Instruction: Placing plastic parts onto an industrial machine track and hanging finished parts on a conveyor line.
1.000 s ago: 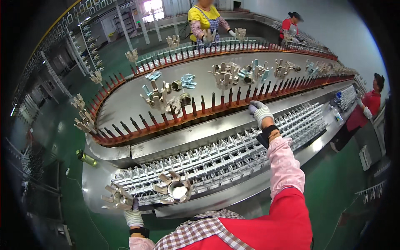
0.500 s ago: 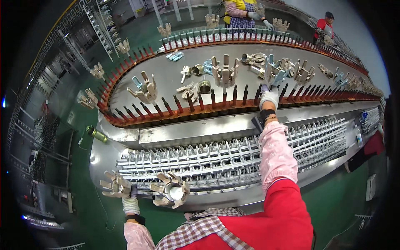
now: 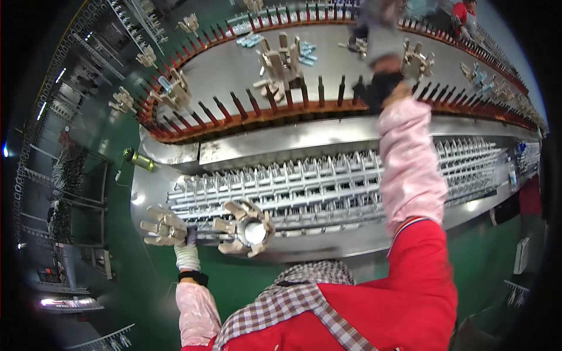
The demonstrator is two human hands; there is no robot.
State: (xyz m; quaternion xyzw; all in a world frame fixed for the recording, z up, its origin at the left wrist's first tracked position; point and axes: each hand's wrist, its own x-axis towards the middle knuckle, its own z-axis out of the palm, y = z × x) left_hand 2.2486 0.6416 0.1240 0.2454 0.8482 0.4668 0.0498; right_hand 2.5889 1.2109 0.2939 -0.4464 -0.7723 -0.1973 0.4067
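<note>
Low on the left, my left hand (image 3: 187, 253), in a white knitted glove, is closed at the base of a beige pronged holder (image 3: 164, 227). Its fingers are partly hidden behind that holder. Just right of it is a second pronged holder (image 3: 249, 229), with a round white opening facing up; whether the hand also bears this one I cannot tell. My right hand (image 3: 383, 41) is stretched far forward over the oval conveyor (image 3: 257, 120) and smeared by motion. Its fingers, and anything in them, cannot be made out.
Dark-tipped red spindles (image 3: 253, 102) line the conveyor, some carrying pronged holders (image 3: 281, 63). Metal racks with rows of hooks (image 3: 281, 187) lie on the near bench. A green bottle (image 3: 139, 159) lies at its left end. A person in red (image 3: 464, 19) stands at the far right.
My right hand has left the spindle row near a light-blue-pronged holder and moved farther forward. The view has shifted, and holders on the conveyor appear farther left. My left hand keeps its hold.
</note>
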